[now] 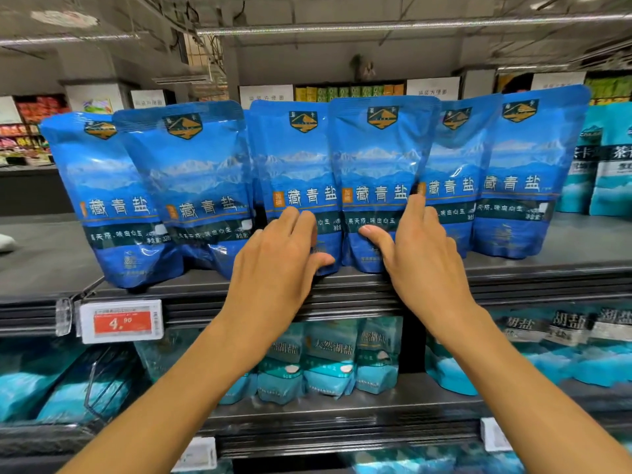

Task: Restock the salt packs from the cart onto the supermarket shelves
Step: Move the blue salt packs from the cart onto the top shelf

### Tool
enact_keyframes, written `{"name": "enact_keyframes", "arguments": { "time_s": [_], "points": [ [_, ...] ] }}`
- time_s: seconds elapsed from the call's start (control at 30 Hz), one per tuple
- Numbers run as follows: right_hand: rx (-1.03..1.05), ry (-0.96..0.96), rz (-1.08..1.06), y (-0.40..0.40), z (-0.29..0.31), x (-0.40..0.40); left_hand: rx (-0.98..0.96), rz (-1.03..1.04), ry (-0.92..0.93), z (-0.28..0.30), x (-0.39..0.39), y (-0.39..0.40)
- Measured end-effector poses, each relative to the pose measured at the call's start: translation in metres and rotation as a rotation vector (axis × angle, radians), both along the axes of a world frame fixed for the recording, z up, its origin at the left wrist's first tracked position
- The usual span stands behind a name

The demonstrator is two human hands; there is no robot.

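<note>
Several blue salt packs stand upright in a row along the front of the top shelf (564, 268). My left hand (277, 261) lies with straight fingers against the lower front of one middle pack (297, 165). My right hand (420, 254) presses flat on the pack next to it (379, 159), thumb spread across its lower part. Neither hand curls round a pack. The packs at the far left (113, 186) lean to the left. The cart is out of view.
A red price tag (122, 321) hangs on the shelf edge at the left. Teal salt packs (328, 357) fill the shelf below and the top shelf's right end (612, 159). Bare shelf surface shows at the left (44, 254). Other aisles lie behind.
</note>
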State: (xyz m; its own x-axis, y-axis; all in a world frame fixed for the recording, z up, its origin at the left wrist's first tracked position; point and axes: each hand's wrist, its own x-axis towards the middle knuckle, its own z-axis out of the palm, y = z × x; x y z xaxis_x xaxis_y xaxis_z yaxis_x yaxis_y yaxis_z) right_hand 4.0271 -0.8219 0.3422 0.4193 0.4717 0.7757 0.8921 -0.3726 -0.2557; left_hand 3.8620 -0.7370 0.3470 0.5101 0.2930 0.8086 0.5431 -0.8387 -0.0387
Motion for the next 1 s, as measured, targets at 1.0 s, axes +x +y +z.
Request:
{"name": "enact_keyframes", "arguments": {
  "time_s": [1.0],
  "points": [
    [0.126, 0.137, 0.15, -0.006, -0.006, -0.008, -0.141, -0.093, -0.189, -0.012, -0.009, -0.001]
  ]
}}
